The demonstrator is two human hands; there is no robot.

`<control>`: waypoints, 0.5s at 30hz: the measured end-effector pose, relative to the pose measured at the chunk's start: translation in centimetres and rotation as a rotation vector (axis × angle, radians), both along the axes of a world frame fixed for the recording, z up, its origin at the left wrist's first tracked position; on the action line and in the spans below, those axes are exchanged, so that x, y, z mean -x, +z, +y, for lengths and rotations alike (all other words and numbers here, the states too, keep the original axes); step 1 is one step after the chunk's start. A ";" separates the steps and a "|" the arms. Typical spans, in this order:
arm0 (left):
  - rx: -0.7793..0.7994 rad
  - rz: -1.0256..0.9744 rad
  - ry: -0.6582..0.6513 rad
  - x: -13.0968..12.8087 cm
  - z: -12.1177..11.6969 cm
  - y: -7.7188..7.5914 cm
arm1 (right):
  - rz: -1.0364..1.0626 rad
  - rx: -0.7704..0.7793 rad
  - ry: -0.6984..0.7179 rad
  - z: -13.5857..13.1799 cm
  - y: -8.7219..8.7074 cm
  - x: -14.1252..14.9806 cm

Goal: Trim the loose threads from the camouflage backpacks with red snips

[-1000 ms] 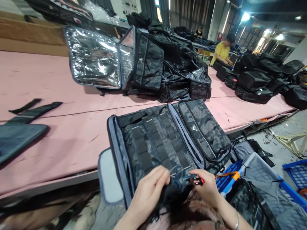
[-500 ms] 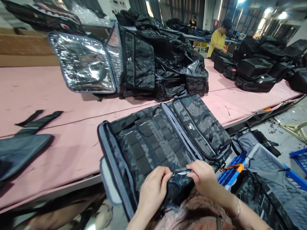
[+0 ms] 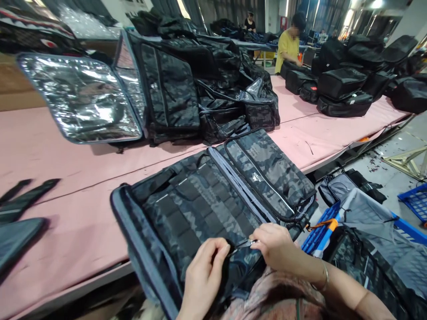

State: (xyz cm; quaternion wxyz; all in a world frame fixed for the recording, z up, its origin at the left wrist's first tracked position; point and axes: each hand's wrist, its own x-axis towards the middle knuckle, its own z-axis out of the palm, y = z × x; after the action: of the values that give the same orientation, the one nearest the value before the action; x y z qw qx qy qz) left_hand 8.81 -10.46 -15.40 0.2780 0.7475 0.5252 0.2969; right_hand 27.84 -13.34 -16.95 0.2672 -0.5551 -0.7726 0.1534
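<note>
A dark camouflage bag (image 3: 213, 200) lies opened flat over the near edge of the pink table (image 3: 66, 213), its lower edge in my lap. My left hand (image 3: 203, 275) is closed, pinching the fabric at the bag's near edge. My right hand (image 3: 276, 246) is closed on a small metal thread snip (image 3: 245, 243), whose tips point left toward my left fingers. A bracelet sits on my right wrist.
A pile of camouflage bags (image 3: 207, 89) and an open silver-lined lid (image 3: 80, 98) stand behind. Black straps (image 3: 26, 193) lie at the left. Blue crates (image 3: 333, 226) with bags sit at my right. A person in yellow (image 3: 288, 44) works far back beside stacked black bags (image 3: 343, 84).
The view has swung right and down, so the bag sits more to the left. My right hand, first holding a red-and-black item, now holds the snip at the bag's edge.
</note>
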 end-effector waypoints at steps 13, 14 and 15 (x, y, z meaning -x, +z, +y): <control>-0.209 0.674 -0.181 -8.0 8.4 3.2 | 0.532 -0.030 -0.482 -1.3 -2.3 -3.8; -0.211 0.731 -0.199 -8.6 8.7 3.1 | 0.534 -0.028 -0.489 -1.3 -2.4 -3.8; -0.210 0.753 -0.222 -9.0 9.0 3.0 | 0.535 -0.025 -0.495 -1.3 -2.5 -3.8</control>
State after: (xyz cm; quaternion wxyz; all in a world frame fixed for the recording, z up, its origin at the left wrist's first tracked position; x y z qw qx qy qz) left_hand 17.80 -1.46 -12.44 0.0185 0.8806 0.4730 0.0226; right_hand 31.69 -14.66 -19.45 0.4956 -0.6622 -0.5194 0.2143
